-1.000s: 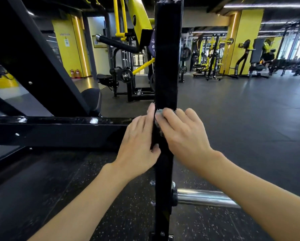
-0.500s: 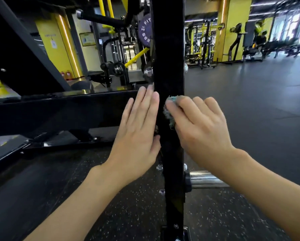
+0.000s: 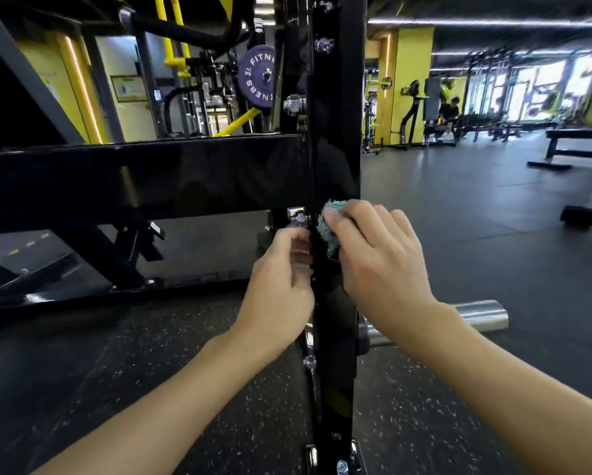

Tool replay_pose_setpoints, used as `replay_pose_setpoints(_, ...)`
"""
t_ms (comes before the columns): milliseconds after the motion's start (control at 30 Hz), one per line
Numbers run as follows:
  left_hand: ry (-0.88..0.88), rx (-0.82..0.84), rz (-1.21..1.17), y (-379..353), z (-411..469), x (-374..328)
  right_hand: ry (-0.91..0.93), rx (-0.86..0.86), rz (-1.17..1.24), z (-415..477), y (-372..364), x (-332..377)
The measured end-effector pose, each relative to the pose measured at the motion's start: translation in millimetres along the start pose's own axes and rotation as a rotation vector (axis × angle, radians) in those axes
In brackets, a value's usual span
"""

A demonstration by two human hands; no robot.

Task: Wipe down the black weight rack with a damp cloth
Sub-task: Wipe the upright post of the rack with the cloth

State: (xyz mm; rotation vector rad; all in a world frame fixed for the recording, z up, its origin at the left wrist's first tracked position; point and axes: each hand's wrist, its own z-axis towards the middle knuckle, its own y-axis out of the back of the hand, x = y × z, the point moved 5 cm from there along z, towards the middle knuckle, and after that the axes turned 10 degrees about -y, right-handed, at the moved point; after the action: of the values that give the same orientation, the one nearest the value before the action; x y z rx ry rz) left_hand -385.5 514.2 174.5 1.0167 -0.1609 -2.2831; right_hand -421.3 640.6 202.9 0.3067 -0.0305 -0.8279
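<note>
Teal cloth (image 3: 328, 231) bunched in my right hand (image 3: 383, 262), fingers curled, pressed onto the black weight rack (image 3: 335, 132) upright; my left hand (image 3: 281, 282) curls round its left edge.

Commercial gym. Purple weight plate (image 3: 257, 77) lettered FITNESS, yellow-and-black machines (image 3: 424, 108) beyond, flat bench (image 3: 575, 142), speckled rubber floor (image 3: 459, 217), black weight rack (image 3: 335, 132) close up.

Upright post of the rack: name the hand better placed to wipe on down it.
Right. The right hand presses the teal cloth against the upright post front face; the left hand holds no cloth and only grips the post's left edge.
</note>
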Motion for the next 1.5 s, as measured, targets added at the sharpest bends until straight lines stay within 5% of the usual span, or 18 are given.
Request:
replay_pose_setpoints(133, 0.071, -0.074, -0.033, 1, 2, 5, 0.278, 0.177, -0.066, -44, -10, 11)
replay_pose_setpoints(300, 0.171, -0.15, -0.127, -6, 0, 10, 0.079, 0.11, 0.009, -29, -9, 9)
replay_pose_setpoints(433, 0.222, -0.164, -0.096, -12, -4, 11, 0.281, 0.21, -0.009, -59, -10, 10)
replay_pose_setpoints(567, 0.277, -0.186, -0.133, -14, -3, 17, 0.073, 0.097, 0.005, -40, -9, -4)
replay_pose_setpoints(733, 0.268, -0.204, -0.109, -16, -6, 12, 0.284, 0.253, -0.004, -73, -14, 8)
replay_pose_setpoints(867, 0.278, -0.196, -0.116, -17, -6, 18, 0.093, 0.143, 0.014, -50, -12, -5)
replay_pose_setpoints(1033, 0.293, -0.167, -0.079, -16, -13, 16, 0.329, 0.342, -0.015, -94, -17, 3)
replay_pose_setpoints(1200, 0.39, -0.133, -0.042, -16, -28, 30, 0.175, 0.274, -0.001, -75, -15, -3)
replay_pose_setpoints(1333, 0.444, -0.108, -0.082, -21, -44, 34, 0.385, 0.37, 0.012, -103, -18, 8)
replay_pose_setpoints(1500, 0.5, -0.104, -0.137, -25, -49, 47, 0.211, 0.274, 0.031, -86, -16, 2)
